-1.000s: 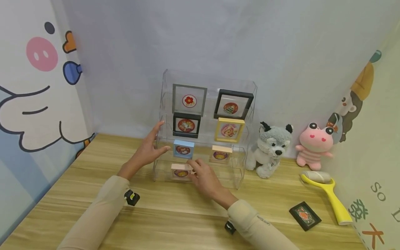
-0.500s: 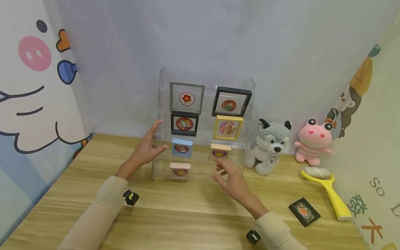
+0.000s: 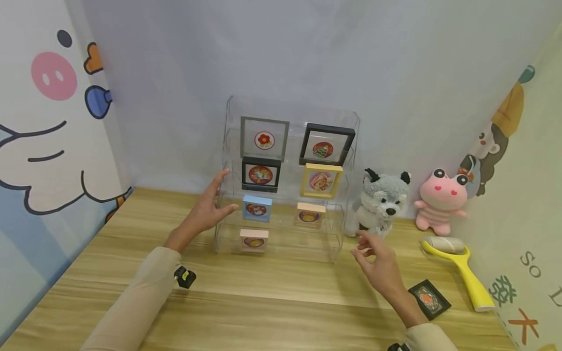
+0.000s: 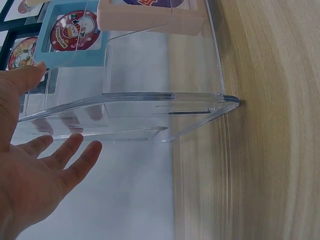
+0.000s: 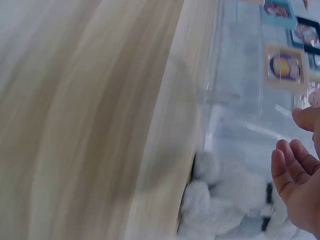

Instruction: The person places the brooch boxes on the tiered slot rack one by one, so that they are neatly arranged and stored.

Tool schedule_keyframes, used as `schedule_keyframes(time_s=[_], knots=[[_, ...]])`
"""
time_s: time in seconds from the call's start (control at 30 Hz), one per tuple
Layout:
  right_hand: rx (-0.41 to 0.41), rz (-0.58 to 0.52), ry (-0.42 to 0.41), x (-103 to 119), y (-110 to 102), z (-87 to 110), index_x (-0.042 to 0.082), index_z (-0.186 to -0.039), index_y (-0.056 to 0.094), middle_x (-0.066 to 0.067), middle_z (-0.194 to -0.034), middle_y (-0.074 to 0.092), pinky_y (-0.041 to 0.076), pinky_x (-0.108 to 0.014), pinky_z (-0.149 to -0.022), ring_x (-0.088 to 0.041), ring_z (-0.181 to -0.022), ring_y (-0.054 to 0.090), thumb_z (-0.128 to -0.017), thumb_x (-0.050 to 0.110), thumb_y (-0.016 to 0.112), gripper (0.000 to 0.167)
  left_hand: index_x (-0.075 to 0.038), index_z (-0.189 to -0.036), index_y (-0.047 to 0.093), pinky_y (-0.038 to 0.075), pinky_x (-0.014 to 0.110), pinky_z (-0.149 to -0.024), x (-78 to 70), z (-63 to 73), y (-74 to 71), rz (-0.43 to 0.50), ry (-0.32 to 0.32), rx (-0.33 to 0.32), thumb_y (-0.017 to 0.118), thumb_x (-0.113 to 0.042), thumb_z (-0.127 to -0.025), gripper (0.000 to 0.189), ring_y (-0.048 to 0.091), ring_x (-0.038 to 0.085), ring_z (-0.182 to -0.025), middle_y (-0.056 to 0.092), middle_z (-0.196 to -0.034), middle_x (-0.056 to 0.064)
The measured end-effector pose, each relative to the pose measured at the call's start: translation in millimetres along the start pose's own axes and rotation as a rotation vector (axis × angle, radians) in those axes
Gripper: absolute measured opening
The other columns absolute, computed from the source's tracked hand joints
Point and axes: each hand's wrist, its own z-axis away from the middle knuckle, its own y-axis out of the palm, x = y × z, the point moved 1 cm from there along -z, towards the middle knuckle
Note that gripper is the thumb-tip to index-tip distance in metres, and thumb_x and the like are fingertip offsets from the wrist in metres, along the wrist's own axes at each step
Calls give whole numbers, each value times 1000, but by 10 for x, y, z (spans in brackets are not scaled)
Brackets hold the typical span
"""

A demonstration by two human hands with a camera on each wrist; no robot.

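Note:
A clear acrylic tiered stand (image 3: 291, 239) holds several small framed badges. My left hand (image 3: 204, 212) rests at the stand's left side, fingers straight behind the edge and thumb in front; the left wrist view shows its fingers spread. My right hand (image 3: 379, 263) hovers right of the stand, fingers loosely bent, holding nothing. On the lowest tier sits a pale pink frame (image 3: 253, 241). Above it are a blue frame (image 3: 257, 209) and a peach frame (image 3: 311, 215). A black-framed badge (image 3: 431, 300) lies on the table, partly behind my right wrist.
Right of the stand sits a grey-and-white plush dog (image 3: 379, 200), then a pink plush frog (image 3: 443, 195). A yellow-handled lint roller (image 3: 471, 282) lies at the table's right side. A pale curtain (image 3: 175, 97) hangs behind.
My right hand has let go of the pale pink frame on the lowest tier and moved right, away from the stand. My left hand has stayed at the stand's left side.

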Motion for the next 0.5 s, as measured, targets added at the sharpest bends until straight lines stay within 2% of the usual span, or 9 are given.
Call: schedule_keyframes(time_s=[0.2, 0.4, 0.5], knots=[[57, 162, 97, -249, -279, 147, -1, -130, 60, -15, -97, 65, 54, -41, -69, -28, -90, 62, -77, -6, 81, 57, -26, -161, 13, 52, 47, -76, -11, -5, -19, -15, 3, -1, 73, -19, -92, 92, 42, 52, -133, 15, -166, 20], [125, 208, 199, -469, -493, 318, -5, -133, 55, -27, -112, 65, 50, -51, -76, -39, -100, 61, -80, -1, 80, 59, -26, -161, 13, 51, 45, -75, -15, 1, -15, -9, 10, -5, 73, -17, -92, 92, 43, 52, -131, 15, -166, 19], [187, 223, 252, -567, -611, 416, -5, -134, 53, -31, -116, 64, 49, -58, -81, -44, -104, 61, -82, 4, 79, 59, -26, -161, 13, 51, 41, -72, -15, 4, -2, -10, 7, -3, 74, -17, -91, 92, 45, 51, -130, 15, -167, 19]])
